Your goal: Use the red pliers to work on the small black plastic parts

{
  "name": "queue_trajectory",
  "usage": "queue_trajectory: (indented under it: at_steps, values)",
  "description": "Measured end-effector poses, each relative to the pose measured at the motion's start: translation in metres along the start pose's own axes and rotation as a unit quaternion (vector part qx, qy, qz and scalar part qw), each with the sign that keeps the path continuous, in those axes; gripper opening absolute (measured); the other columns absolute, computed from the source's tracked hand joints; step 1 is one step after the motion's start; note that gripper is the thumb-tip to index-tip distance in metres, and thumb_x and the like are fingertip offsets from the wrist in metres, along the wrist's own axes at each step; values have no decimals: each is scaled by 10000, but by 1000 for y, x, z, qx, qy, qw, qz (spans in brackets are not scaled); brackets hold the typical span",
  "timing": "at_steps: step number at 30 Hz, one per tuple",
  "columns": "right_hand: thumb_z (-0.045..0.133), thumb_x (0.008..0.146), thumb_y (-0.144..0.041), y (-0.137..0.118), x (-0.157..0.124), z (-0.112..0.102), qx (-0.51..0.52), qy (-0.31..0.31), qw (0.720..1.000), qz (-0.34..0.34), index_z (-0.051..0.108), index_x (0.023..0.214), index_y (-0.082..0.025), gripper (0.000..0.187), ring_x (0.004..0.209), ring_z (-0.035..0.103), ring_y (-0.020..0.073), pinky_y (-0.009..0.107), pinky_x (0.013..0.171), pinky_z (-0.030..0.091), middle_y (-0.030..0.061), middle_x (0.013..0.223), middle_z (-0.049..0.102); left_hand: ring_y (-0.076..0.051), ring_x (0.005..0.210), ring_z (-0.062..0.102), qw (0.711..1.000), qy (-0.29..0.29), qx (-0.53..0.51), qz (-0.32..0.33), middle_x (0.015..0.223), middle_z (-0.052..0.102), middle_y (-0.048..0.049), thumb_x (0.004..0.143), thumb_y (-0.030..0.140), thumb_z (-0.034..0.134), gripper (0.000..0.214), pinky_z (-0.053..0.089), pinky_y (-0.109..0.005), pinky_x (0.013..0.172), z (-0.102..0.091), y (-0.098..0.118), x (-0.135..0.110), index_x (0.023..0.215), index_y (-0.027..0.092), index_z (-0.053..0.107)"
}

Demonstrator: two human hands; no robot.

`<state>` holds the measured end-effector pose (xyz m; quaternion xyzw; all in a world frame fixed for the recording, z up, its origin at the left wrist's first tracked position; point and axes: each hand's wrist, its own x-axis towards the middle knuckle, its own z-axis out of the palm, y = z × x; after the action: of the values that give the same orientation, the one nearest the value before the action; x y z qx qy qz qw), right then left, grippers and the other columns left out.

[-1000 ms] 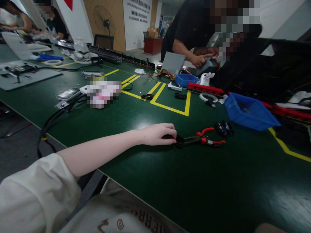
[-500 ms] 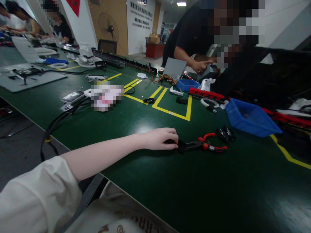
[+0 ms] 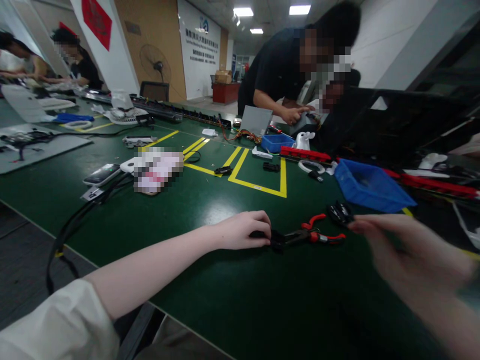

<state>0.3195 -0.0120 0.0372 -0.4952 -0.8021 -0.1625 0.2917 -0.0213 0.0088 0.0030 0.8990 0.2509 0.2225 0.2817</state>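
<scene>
My left hand (image 3: 245, 231) rests low over the green table, its fingers closed on a black part (image 3: 276, 240) whose kind I cannot make out. Pliers with red handles (image 3: 318, 237) lie just to its right; their dark jaws meet or overlap the black part. From the right edge comes my right hand (image 3: 416, 257), blurred by motion, thumb and forefinger pinched together. Its fingertips are at the right side of a small group of shiny black pieces (image 3: 338, 212) beyond the pliers; whether they grip one is unclear.
A blue bin (image 3: 375, 187) stands behind my right hand, with a smaller blue tray (image 3: 276, 143) farther back. Yellow tape (image 3: 258, 188) marks the green table (image 3: 210, 200). Black cables (image 3: 71, 220) hang over the left edge. Across the table a co-worker (image 3: 273, 75) handles a grey box.
My right hand has come into view from the right and reached the black pieces. The left hand keeps its hold beside the pliers. The view has tilted up slightly.
</scene>
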Motion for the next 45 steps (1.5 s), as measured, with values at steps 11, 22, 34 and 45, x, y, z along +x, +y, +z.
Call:
queue_trajectory:
  at_steps: [11,22,34,45]
  values:
    - [565,904,-735,34,-8,61,103,-211,971,-35,613,1411,-265,693,1304,608,410,616,1044,534,171,1428,626,-217,1072,648,991,19,132,24,1224,669,-70,975,228,681,75,510,-356,911,-1,4,7,955,177,733]
    - [612,880,-724,35,-21,35,82,-157,983,-52,708,1018,-243,509,809,710,284,442,649,594,111,1011,726,-204,1128,661,997,46,69,-5,1239,730,-58,1048,270,576,143,511,-364,996,9,-5,11,1048,182,689]
    - [631,889,-690,11,-23,29,109,-63,992,-13,712,983,-265,442,827,723,287,445,644,613,92,982,739,-226,1179,662,991,11,133,8,1270,715,-74,1012,280,638,109,494,-398,1065,8,-2,7,1081,196,647]
    - [607,931,-608,-4,-16,30,31,-26,992,-119,690,1006,-226,398,788,723,262,400,649,584,88,912,742,-234,1146,669,983,20,180,-7,1227,725,-86,1058,279,554,171,531,-378,1015,10,7,0,1163,187,652]
